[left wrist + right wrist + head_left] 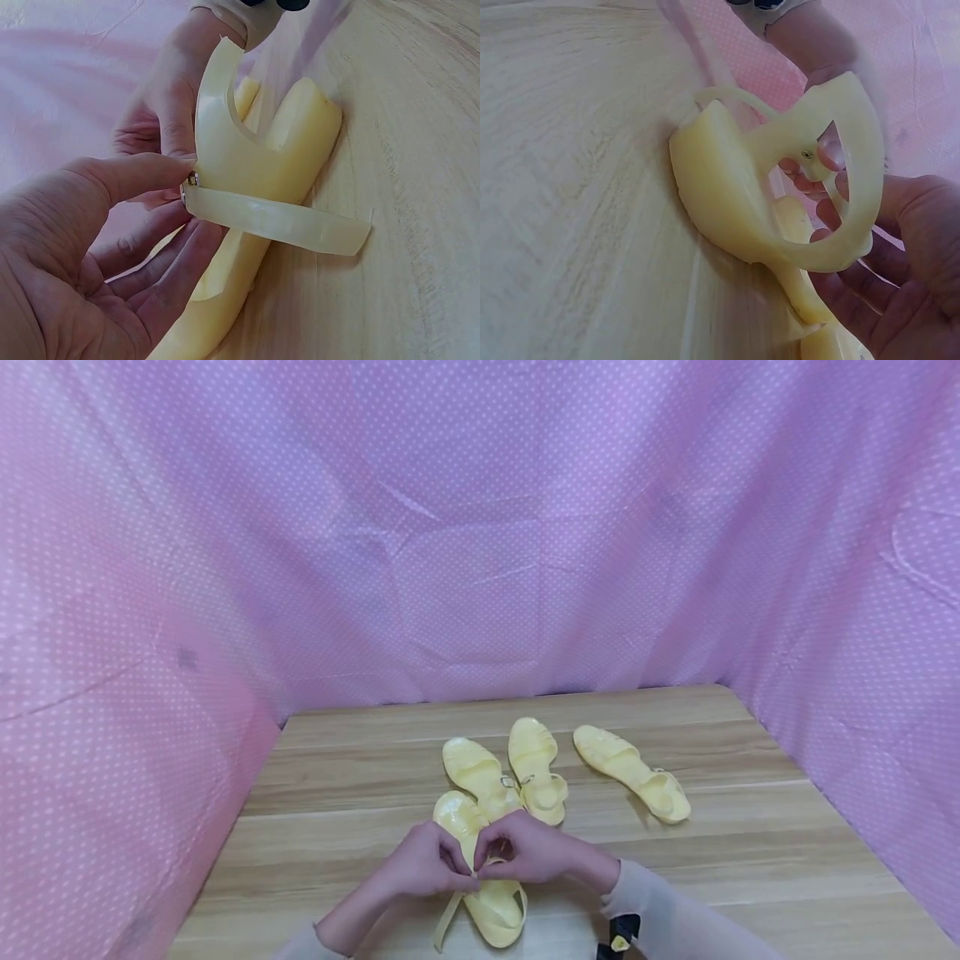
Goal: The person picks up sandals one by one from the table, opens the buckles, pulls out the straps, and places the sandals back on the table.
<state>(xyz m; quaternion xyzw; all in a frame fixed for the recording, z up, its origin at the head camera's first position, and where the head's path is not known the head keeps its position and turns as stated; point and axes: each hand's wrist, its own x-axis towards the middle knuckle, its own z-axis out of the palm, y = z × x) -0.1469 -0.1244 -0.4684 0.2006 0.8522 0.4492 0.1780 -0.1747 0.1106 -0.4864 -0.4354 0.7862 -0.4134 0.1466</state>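
Observation:
A pale yellow jelly sandal lies at the table's near side, heel toward me. Both hands meet over its ankle strap. My left hand pinches the strap at a small metal buckle between thumb and index finger, its other fingers loosely bent below. One strap end sticks out past the sandal's side in the left wrist view. Opposite, my right hand pinches the strap by the buckle, thumb against fingertips. In the right wrist view its fingers curl about the strap loop.
Beyond the hands lie two more yellow sandals, a left one and a middle one, close together. Another sandal lies apart at the right. Pink dotted cloth walls the wooden table at the back and sides.

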